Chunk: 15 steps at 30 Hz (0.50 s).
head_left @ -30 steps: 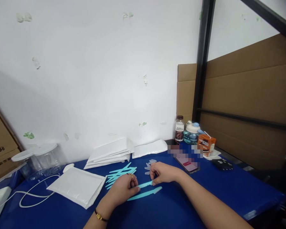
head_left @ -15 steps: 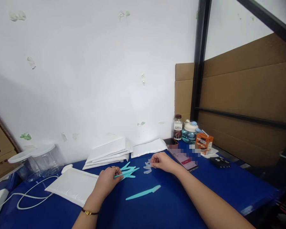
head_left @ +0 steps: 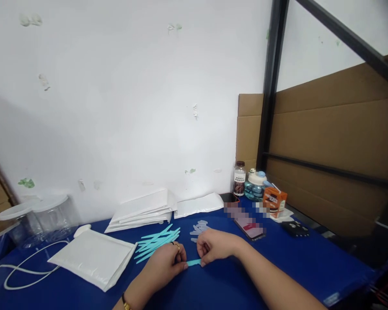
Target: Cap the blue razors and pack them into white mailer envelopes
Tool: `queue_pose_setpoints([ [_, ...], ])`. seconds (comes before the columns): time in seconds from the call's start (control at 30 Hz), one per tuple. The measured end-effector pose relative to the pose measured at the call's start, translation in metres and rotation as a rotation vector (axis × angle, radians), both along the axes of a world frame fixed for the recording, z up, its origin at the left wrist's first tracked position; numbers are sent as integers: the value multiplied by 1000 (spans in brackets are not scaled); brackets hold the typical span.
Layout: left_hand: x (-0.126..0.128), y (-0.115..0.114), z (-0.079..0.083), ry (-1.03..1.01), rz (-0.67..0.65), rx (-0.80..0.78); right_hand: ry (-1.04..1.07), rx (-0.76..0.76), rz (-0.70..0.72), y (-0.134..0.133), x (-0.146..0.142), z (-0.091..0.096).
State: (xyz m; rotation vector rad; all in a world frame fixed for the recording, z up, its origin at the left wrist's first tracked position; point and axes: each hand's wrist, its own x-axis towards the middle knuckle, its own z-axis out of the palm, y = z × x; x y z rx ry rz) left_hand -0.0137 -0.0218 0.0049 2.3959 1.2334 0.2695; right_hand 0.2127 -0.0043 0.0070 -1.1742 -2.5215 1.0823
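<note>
My left hand (head_left: 166,265) and my right hand (head_left: 214,245) meet over the blue table (head_left: 297,258), both pinched on one teal plastic razor-like stick (head_left: 194,262) held between them. Only a short piece of the stick shows between the fingers. A loose pile of teal sticks (head_left: 157,241) lies just beyond my left hand. A small heap of clear plastic caps (head_left: 198,227) sits just beyond my right hand. My left hand wears a ring, and a gold bracelet is on that wrist.
A white padded envelope (head_left: 92,258) lies left, a stack of them (head_left: 142,211) by the wall. Clear jars (head_left: 35,219) and a white cable (head_left: 22,275) are far left. A phone (head_left: 248,226), a bottle (head_left: 239,178), a blue container (head_left: 255,184) and an orange carton (head_left: 274,200) stand right.
Both hands reached out, left to the teal pile, right to the caps, then came back together holding a stick. The finished teal stick seen on the table earlier is out of sight now.
</note>
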Motion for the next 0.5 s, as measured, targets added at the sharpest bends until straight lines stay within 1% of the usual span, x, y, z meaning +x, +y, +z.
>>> queue_pose_setpoints([
  [0.07, -1, 2, -1, 3, 25, 9, 12, 90, -47, 1, -2, -2],
  [0.13, -3, 2, -1, -3, 42, 14, 17, 126, -71, 0, -3, -3],
  [0.3, -2, -4, 1, -28, 9, 40, -42, -21, -67, -5, -5, -2],
  [0.4, -1, -5, 1, -72, 6, 48, -27, -40, -85, -6, -2, -2],
  [0.5, -2, -3, 3, -100, 29, 67, 21, -41, -127, -1, 7, -1],
])
